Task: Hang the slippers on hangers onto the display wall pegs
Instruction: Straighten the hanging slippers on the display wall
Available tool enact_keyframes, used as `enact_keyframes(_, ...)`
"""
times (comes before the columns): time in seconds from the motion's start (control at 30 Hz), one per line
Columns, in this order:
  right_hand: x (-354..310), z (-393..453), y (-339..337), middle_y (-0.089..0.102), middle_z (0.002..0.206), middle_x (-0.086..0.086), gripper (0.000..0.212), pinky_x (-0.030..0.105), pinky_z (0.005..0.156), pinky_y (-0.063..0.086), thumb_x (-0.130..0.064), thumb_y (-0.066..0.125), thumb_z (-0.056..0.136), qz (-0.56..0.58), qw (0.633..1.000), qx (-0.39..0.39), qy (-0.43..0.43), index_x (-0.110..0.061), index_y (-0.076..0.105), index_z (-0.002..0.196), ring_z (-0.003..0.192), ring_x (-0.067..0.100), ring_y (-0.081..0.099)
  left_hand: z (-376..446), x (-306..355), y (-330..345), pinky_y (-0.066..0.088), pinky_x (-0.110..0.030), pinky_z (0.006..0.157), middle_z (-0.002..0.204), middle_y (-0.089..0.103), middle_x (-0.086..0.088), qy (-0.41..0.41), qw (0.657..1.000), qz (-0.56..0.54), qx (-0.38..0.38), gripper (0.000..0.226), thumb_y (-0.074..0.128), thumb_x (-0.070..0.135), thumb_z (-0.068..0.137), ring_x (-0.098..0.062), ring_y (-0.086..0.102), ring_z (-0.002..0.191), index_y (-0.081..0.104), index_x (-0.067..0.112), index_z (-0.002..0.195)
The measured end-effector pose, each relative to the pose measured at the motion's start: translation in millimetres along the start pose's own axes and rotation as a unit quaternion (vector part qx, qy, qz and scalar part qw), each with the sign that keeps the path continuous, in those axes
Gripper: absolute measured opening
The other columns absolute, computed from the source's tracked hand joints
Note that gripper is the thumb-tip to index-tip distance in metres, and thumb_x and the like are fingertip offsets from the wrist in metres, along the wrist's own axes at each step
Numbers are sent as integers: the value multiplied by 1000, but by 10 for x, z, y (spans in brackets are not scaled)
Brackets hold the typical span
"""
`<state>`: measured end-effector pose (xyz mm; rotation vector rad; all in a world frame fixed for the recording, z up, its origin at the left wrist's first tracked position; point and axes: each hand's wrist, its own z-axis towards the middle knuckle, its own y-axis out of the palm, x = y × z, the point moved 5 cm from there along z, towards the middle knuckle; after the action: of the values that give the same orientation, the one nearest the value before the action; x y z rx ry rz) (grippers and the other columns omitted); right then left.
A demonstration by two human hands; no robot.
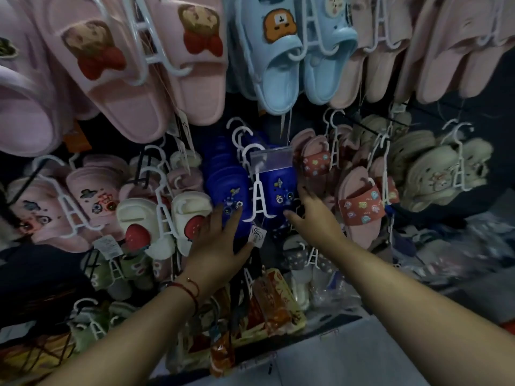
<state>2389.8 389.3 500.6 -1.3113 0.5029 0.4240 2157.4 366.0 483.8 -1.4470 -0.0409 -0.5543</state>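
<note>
Blue slippers (267, 190) on white hanger (258, 195), centre wall, hooked near tag (271, 160) | left hand (220, 240) at 7 o'clock, right hand (315, 215) at 4 o'clock, both spread, fingers touching, gripping nothing | step: seating pair, seemingly | next: release, fetch another.

Orange printed packets (274, 305) low at centre; a clear plastic label holder (271, 160) above; grey floor (362, 355) beneath

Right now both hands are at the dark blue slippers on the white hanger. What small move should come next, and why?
Probably draw both hands back. The blue slippers already hang by their white hanger among the others, and the left hand and right hand only touch them with relaxed fingers. Whether the hook sits fully on its peg is hidden.
</note>
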Motion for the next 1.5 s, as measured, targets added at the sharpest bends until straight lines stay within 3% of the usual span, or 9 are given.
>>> enact_keyframes(0.17,10,-408,-336,21,165,5,72,45,121,22,-49,52,99,-117,989,-43,-85,-24,19,159,150,29,21,-232,271,-68,41,-51,110,166,13,-12,24,990,132,48,84,46,70,92,-39,28,147,15,34,161)
enact_keyframes(0.33,309,-747,-744,9,168,-2,72,44,124,8,-51,47,101,-161,974,-98,-122,-30,11,160,154,25,7,-383,903,-27,33,-48,115,168,-5,-7,-12,980,198,21,86,36,74,93,-35,15,151,-4,37,160)
enact_keyframes(0.5,760,-876,-1238,12,168,2,74,46,124,9,-57,44,99,-207,964,-125,-114,-30,12,160,154,29,9,-377,1567,63,16,-53,122,169,-10,-7,-30,980,199,-9,87,34,76,93,-35,2,154,-8,39,159)
enact_keyframes(0.83,1448,-815,-1914,12,168,0,74,48,124,8,-55,47,99,-195,971,-130,-38,-30,13,160,154,28,10,-70,2518,354,16,-52,122,169,-8,-6,19,980,195,-18,84,34,72,95,-34,3,154,-7,38,160)
enact_keyframes(1.0,1641,-727,-1944,11,168,-1,74,49,124,10,-55,47,99,-190,972,-137,-7,-30,14,160,154,29,11,94,2817,535,23,-49,120,169,4,-9,62,981,183,-4,78,42,61,98,-36,13,152,5,32,161)
enact_keyframes(1.23,1766,-505,-1837,14,167,1,75,48,123,18,-55,51,97,-168,978,-122,27,-31,17,159,152,30,16,359,2993,819,19,-53,122,168,6,-11,56,986,155,-28,83,50,58,95,-38,12,151,9,27,160)
enact_keyframes(1.33,1816,-431,-1776,14,167,0,75,42,121,25,-50,55,97,-121,983,-129,40,-31,18,160,152,26,18,479,2969,935,18,-54,123,168,8,-11,57,988,137,-34,85,54,54,95,-37,12,152,8,27,161)
enact_keyframes(1.5,1941,-154,-1699,17,167,0,70,32,121,22,-41,54,100,-78,989,-121,41,-22,21,159,152,17,19,741,2986,1080,15,-51,123,168,7,-13,85,987,135,-23,86,56,43,95,-37,8,153,2,27,161)
